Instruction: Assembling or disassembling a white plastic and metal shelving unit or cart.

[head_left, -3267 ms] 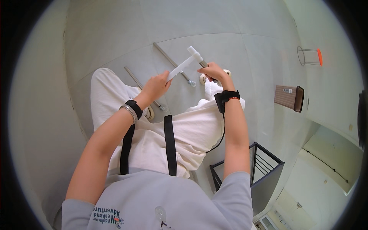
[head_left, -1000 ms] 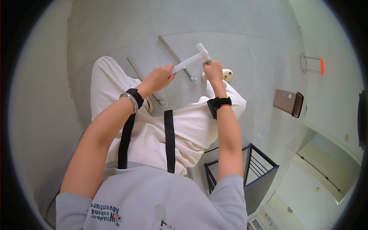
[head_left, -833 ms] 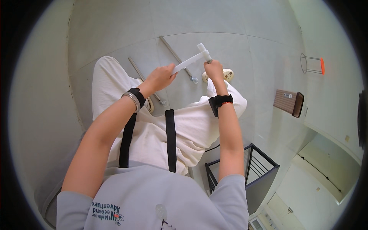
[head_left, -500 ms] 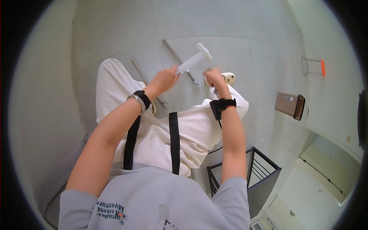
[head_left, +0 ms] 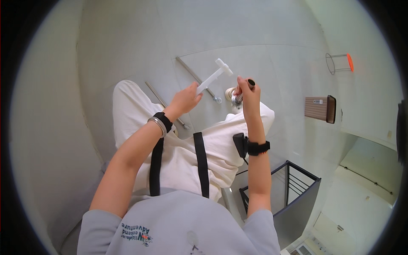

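My left hand (head_left: 185,100) is closed around the lower end of a white plastic T-shaped piece (head_left: 211,79), whose crossbar points up and away to the right. My right hand (head_left: 250,97) grips a short shiny metal tube (head_left: 250,83), its dark open end showing above the fingers and more metal below them. The T-shaped piece and the tube are apart. Beneath the hands, two long metal tubes lie on the floor: one tube (head_left: 191,73) ends in a round clear fitting (head_left: 217,100) close to my shoe, and the other tube (head_left: 156,94) runs beside my left leg.
A brown ribbed bin (head_left: 316,108) stands to the right, with a wire frame with an orange ring (head_left: 350,62) beyond it. Close by my right elbow is a black metal rack (head_left: 297,199). A black cable runs near my right forearm. The wall (head_left: 46,110) rises on the left.
My right hand has turned and come nearer, bringing the short tube's open end into view. The left hand still holds the T-shaped piece, now slightly lower in the picture.
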`<state>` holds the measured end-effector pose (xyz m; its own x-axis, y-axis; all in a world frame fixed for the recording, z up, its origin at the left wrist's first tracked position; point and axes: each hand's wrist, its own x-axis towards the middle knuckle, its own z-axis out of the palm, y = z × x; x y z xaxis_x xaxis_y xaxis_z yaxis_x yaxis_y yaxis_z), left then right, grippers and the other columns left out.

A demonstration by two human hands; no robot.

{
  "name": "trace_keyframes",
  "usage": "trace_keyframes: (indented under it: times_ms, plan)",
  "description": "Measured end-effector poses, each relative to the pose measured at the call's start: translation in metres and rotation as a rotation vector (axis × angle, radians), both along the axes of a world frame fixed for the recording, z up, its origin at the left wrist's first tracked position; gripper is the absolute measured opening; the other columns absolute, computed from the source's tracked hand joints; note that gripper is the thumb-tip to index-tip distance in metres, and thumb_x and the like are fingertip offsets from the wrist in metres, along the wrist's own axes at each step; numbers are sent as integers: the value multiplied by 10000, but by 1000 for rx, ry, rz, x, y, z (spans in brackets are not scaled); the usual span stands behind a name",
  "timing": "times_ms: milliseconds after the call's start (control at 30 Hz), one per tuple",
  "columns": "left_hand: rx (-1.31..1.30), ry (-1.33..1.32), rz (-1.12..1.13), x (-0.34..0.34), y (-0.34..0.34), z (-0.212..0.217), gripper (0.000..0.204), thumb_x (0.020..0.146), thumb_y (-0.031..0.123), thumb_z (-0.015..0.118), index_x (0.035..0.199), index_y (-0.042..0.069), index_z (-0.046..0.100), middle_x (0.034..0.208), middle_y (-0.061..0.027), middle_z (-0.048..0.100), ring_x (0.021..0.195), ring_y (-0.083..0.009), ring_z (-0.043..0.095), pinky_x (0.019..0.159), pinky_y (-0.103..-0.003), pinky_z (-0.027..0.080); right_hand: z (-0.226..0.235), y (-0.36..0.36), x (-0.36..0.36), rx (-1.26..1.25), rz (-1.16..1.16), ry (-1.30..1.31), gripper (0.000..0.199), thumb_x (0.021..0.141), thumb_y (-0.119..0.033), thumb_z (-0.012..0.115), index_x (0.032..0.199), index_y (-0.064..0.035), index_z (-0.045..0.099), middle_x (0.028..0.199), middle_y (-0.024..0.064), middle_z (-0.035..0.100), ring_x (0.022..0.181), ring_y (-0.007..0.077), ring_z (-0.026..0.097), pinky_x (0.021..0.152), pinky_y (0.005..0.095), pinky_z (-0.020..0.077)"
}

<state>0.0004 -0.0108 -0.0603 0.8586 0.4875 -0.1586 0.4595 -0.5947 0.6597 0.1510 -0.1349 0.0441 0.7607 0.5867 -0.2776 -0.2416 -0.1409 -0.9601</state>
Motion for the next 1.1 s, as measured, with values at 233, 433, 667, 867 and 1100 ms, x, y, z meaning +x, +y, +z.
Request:
trace_keyframes:
  times_ms: [233,433,667,867,1100]
  plan:
    - [-302,-369,-189,-5,0,103,553,768,107,657,1249,42,392,1154,-140,491,1027,-264,527,822,-344,466,6,-5,-48,-198,274,-218,484,923,-392,449,1189,9,395,743,69,497,704,169,514,638,279,426]
    - [-520,-324,-175,-36,4,131,387,768,7,636,1122,7,479,1074,-107,539,908,-209,587,771,-277,488,11,19,-83,-164,400,-218,712,939,-505,308,1349,63,183,976,166,471,868,266,514,819,340,418]
    - [-531,-323,-204,-59,26,139,241,788,-58,594,1011,-3,520,944,-91,617,888,-162,602,778,-266,498,7,15,-86,27,375,-321,475,949,-334,415,1234,45,394,1058,199,481,930,249,535,824,320,441]
    - [-580,-437,-139,-70,31,138,266,763,-94,592,997,23,545,1011,-86,588,896,-181,580,751,-279,525,-8,-7,-53,-71,317,-161,285,888,-257,554,975,14,583,1018,86,578,998,210,559,835,325,465]
    - [-541,-592,-197,-75,30,139,280,762,-116,577,998,34,574,1020,-72,580,921,-176,582,696,-240,527,12,-6,-57,-63,745,548,344,914,-329,479,992,-2,553,837,96,622,745,188,621,638,280,490]
